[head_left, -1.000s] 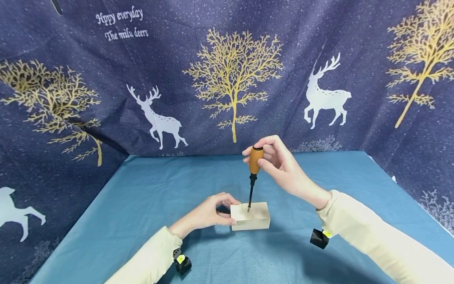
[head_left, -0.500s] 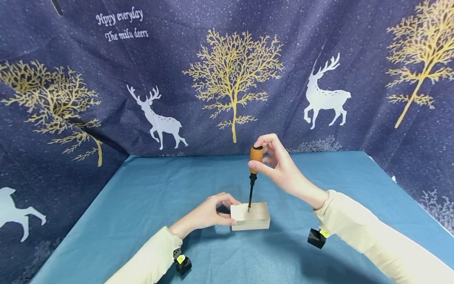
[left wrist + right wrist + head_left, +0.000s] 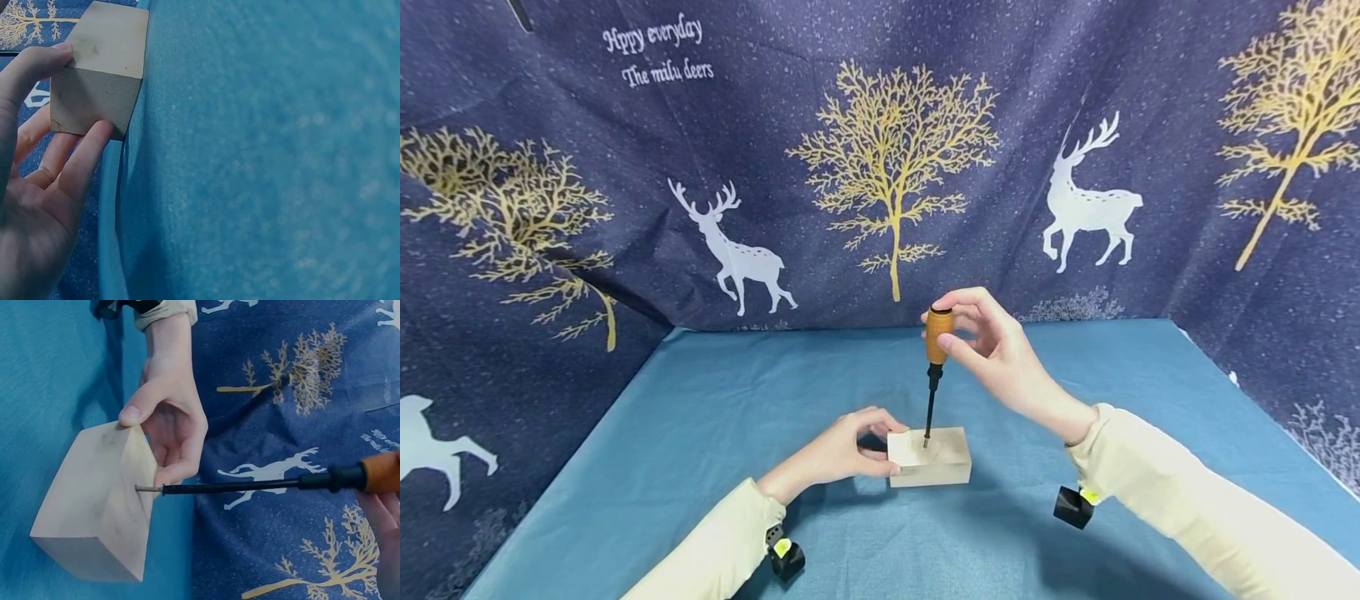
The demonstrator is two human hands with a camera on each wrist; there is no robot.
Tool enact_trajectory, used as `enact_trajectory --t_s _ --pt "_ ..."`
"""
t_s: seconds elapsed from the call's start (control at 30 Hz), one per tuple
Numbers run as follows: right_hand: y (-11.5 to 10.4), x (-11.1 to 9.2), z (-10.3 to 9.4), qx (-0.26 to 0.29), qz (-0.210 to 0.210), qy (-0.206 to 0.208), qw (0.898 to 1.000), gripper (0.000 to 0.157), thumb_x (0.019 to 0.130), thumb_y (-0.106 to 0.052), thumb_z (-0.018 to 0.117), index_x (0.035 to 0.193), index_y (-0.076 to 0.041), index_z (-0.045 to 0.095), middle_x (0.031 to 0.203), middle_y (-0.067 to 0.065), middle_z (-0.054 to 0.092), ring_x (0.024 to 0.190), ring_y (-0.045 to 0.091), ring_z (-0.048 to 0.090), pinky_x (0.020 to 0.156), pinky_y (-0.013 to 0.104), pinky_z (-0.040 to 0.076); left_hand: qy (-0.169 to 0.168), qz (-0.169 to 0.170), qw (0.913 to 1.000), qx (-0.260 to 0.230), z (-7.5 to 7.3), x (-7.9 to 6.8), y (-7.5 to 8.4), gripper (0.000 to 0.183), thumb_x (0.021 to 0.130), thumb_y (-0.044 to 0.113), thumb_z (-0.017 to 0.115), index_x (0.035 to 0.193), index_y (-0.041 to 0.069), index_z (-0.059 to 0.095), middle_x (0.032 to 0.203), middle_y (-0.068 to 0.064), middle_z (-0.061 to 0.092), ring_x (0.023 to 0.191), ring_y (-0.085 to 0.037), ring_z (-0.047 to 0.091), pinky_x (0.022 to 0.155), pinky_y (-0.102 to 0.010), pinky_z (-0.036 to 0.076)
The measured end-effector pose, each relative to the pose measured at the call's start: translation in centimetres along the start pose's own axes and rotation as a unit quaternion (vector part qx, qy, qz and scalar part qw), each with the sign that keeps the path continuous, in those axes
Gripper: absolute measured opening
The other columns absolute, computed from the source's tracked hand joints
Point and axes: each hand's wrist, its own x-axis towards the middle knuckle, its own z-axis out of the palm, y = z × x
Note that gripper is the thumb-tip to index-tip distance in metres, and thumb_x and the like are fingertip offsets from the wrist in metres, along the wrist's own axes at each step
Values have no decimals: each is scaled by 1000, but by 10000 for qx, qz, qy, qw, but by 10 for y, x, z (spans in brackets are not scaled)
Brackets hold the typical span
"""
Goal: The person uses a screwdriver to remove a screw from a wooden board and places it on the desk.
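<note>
My left hand (image 3: 838, 447) grips the left end of a pale wooden block (image 3: 934, 473), thumb on the near side and fingers at the far side. In the left wrist view, the fingertips (image 3: 102, 129) press against the end of the block (image 3: 109, 37). My right hand (image 3: 1011, 367) holds a screwdriver (image 3: 937, 337) by its orange-brown handle, index finger on the black cap and thumb at the side. Its black shaft points down, almost upright. The right wrist view shows the tip at the head of a thin screw (image 3: 149, 489) that stands out of the block's top face.
A blue cloth (image 3: 730, 392) covers the table under the block. Behind it hangs a dark blue curtain (image 3: 820, 250) printed with deer and trees. Small black cameras (image 3: 1073, 507) are strapped at both wrists.
My right thumb swung across the front of the screwdriver handle and then back to its right side. The handle's top has shifted slightly left. The left hand and the block stay still.
</note>
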Motion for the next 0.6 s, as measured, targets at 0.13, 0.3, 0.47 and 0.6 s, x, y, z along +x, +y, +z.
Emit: enact_trajectory --t_s 0.13,0.3,0.47,0.6 --pt "3 2 -1 541 -51 -222 9983 26 101 3 45 125 -6 42 121 6 64 109 19 68 93 32 60 29 49 10000 48 1 1 -2 40 82 13 81 119 15 66 118 -10 58 106 -14 59 88 -24 61" --pt "2 5 -3 892 461 -90 9949 36 96 4 56 121 -18 44 117 0 60 106 14 65 87 30 61 18 26 10000 81 0 1 0 40 82 12 81 119 16 66 118 -9 58 105 -15 59 88 -24 61" --pt "1 6 -4 220 855 138 9960 46 90 0 68 120 -24 43 105 -1 56 96 13 60 78 26 59 -20 -15 10000 61 0 1 2 40 81 11 81 118 16 66 118 -9 58 105 -15 59 87 -24 61" --pt "0 5 -3 10 653 158 9977 44 89 1 69 121 -17 44 105 0 58 87 14 61 74 27 59 -27 -31 10000 49 0 1 2 39 82 11 81 118 16 66 119 -9 58 105 -16 58 87 -24 61"
